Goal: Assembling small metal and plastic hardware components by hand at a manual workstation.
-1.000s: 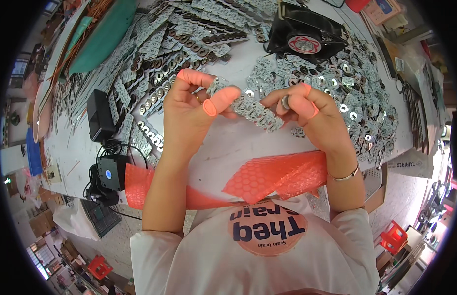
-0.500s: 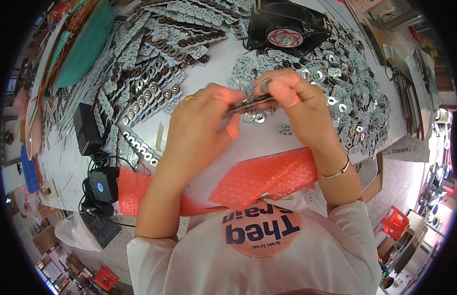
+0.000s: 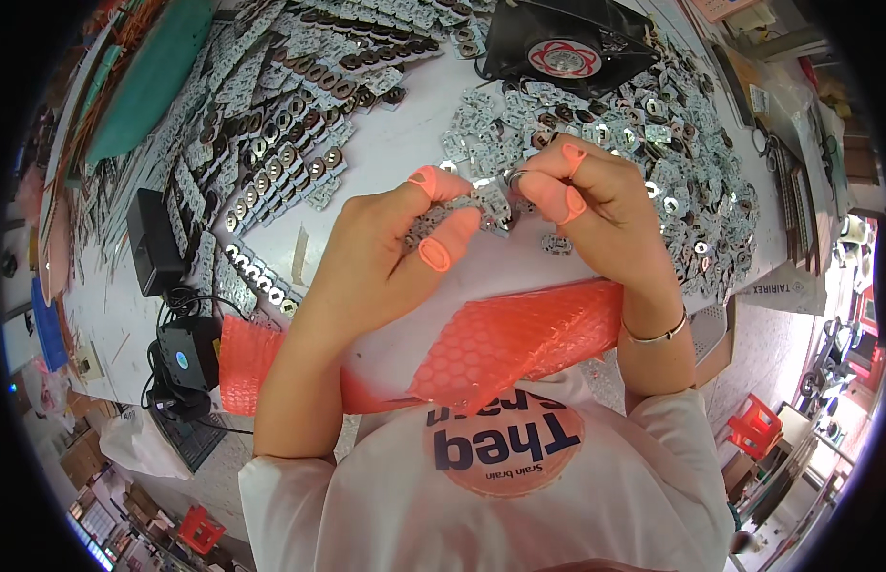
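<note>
Orange finger cots cover the thumb and index finger of both hands. Between the thumb and fingers of my left hand (image 3: 367, 253) is a strip of small whitish boards (image 3: 494, 204), held just above the table. My right hand (image 3: 610, 224) pinches the strip's right end, where a dark round part shows between the fingertips; whether that piece is still joined to the strip I cannot tell. A heap of loose small boards (image 3: 700, 191) spreads behind and to the right of my right hand. One loose board (image 3: 556, 245) lies just below its fingers.
Rows of uncut strips (image 3: 290, 176) cover the left and back. A black fan (image 3: 562, 57) stands at the back. Red bubble wrap (image 3: 519, 338) lies along the front edge. At left are a black adapter box (image 3: 187, 353) with cables, a black block (image 3: 157, 243) and a green tray (image 3: 152, 86).
The strip has turned so its pale face shows more. My hands have opened apart slightly, the right one shifting a little to the right, and the view has shifted slightly.
</note>
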A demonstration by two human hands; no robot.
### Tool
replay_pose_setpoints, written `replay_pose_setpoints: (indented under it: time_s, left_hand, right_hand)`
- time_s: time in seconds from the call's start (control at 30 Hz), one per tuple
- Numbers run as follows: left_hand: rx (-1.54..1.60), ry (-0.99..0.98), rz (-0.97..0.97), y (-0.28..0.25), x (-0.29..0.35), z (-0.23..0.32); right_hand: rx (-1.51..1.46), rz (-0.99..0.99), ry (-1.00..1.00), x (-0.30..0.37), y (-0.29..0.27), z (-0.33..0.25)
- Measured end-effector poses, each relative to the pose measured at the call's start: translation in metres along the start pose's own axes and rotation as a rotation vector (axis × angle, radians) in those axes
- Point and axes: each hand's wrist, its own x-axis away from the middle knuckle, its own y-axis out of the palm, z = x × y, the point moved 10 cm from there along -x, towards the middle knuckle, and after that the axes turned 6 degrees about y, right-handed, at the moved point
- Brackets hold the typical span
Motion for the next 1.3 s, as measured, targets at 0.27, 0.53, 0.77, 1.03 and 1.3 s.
replay_pose_setpoints:
  time_s: [0.27, 0.53, 0.77, 1.03, 1.3]
  left_hand:
    - [-0.069, -0.068, -0.155, 0.007, 0.005, -0.008]
    - [0.140, -0.119, -0.162, 0.013, 0.012, -0.016]
    - [0.700, -0.169, -0.211, 0.021, 0.016, 0.001]
    - [-0.157, 0.294, 0.105, -0.001, 0.007, 0.020]
    - [-0.531, 0.302, 0.086, 0.005, 0.004, 0.027]
  right_hand:
    - [-0.059, -0.177, 0.052, 0.003, 0.019, 0.001]
    - [-0.009, -0.265, 0.037, 0.006, 0.032, -0.004]
    - [-0.964, -0.361, 0.477, 0.023, 0.049, 0.011]
    - [-0.228, -0.008, 0.281, 0.008, 0.017, 0.010]
    - [-0.030, -0.047, 0.161, 0.008, 0.022, 0.011]
